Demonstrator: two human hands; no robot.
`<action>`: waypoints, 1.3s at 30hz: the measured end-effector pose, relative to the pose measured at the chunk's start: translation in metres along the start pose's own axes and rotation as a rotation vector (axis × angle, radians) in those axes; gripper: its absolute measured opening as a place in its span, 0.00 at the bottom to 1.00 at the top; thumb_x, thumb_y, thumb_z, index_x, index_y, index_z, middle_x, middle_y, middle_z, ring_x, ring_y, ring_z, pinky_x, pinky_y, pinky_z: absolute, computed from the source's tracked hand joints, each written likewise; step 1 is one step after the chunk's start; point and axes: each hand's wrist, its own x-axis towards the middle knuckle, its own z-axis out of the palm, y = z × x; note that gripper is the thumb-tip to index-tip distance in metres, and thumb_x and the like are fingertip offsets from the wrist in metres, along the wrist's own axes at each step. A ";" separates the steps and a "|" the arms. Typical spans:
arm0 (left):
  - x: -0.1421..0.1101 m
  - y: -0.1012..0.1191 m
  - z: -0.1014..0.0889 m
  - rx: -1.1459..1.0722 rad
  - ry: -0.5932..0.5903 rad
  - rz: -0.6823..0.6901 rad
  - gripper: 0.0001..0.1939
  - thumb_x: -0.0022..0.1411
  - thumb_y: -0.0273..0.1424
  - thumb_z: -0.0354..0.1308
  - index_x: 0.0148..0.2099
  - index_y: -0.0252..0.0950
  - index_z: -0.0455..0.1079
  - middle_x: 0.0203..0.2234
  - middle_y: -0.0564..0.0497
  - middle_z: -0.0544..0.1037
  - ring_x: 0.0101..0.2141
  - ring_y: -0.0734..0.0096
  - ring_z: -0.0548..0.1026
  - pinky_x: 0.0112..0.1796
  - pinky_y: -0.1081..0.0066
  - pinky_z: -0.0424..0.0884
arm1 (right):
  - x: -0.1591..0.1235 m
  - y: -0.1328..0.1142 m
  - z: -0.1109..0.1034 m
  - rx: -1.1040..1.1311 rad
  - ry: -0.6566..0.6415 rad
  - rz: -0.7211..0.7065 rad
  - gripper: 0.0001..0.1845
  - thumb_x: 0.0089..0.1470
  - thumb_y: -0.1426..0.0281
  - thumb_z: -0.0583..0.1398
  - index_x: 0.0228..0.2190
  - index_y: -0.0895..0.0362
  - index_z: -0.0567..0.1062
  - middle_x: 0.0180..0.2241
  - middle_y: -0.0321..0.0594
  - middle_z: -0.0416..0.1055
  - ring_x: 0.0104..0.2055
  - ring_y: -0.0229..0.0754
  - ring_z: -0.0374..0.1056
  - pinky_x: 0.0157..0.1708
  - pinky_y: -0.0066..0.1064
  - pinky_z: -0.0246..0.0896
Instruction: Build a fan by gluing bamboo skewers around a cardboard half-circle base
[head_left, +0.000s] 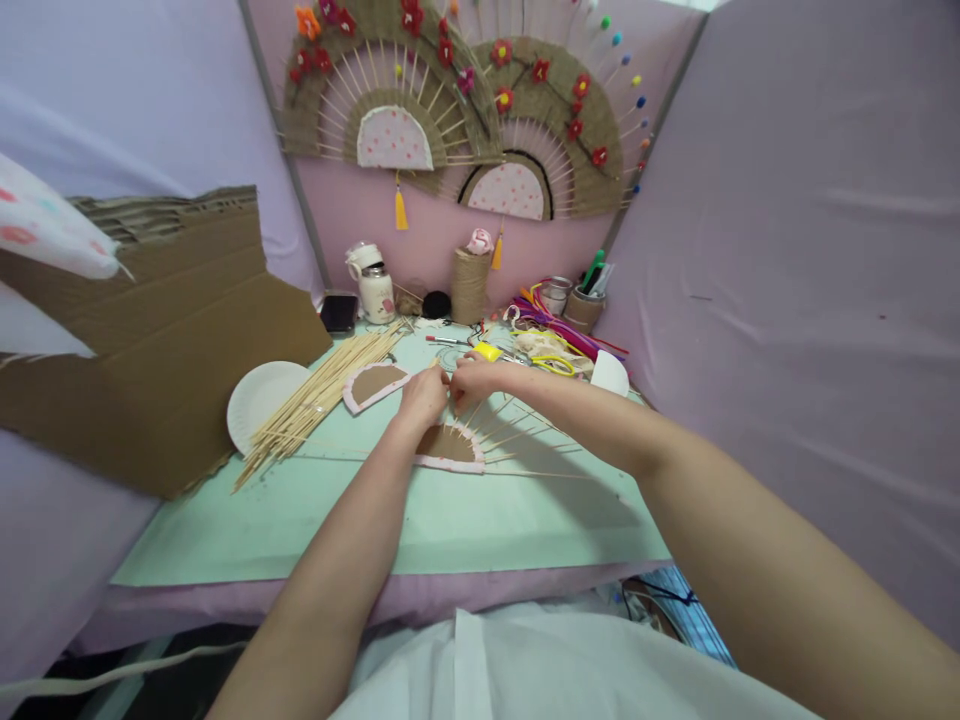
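Note:
A half-circle of brown cardboard with a pale pink rim (450,464) lies on the table, thin bamboo sticks (511,436) fanning out from its curved edge to the right. At that curved edge my right hand (474,380) is closed, its fingertips pinched around what looks like one of the sticks. Beside it, my left hand (424,396) is closed just above the left end of the half-circle; what its fingers hold is hidden. Left of my hands lies a second pink-rimmed cardboard half-circle (377,382) that has no sticks on it.
A heap of loose bamboo sticks (322,400) overlaps a white paper plate (262,395). Yellow-handled scissors (553,364), a twine roll (470,285), a white bottle (375,290) and a phone (340,314) stand or lie behind. Large cardboard (150,370) leans left; decorated fans (555,125) hang ahead.

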 end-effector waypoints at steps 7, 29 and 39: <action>0.001 -0.004 0.004 0.003 -0.002 -0.024 0.13 0.60 0.24 0.52 0.46 0.36 0.73 0.43 0.41 0.80 0.47 0.60 0.76 0.46 0.67 0.67 | 0.000 0.000 0.000 -0.011 0.002 -0.005 0.20 0.44 0.52 0.67 0.31 0.56 0.82 0.31 0.43 0.77 0.50 0.53 0.59 0.56 0.43 0.39; 0.001 -0.006 0.007 0.020 -0.020 -0.039 0.13 0.60 0.24 0.52 0.45 0.36 0.73 0.43 0.42 0.80 0.47 0.60 0.76 0.47 0.68 0.68 | 0.001 -0.001 0.001 -0.015 0.016 0.002 0.19 0.49 0.52 0.65 0.30 0.56 0.82 0.32 0.44 0.77 0.50 0.54 0.60 0.57 0.46 0.38; 0.000 -0.006 0.007 0.036 -0.027 -0.033 0.12 0.61 0.25 0.53 0.46 0.35 0.72 0.45 0.41 0.80 0.48 0.59 0.76 0.47 0.67 0.68 | 0.005 0.003 0.005 0.007 0.046 0.002 0.18 0.46 0.51 0.67 0.29 0.54 0.83 0.30 0.42 0.77 0.49 0.53 0.60 0.58 0.46 0.39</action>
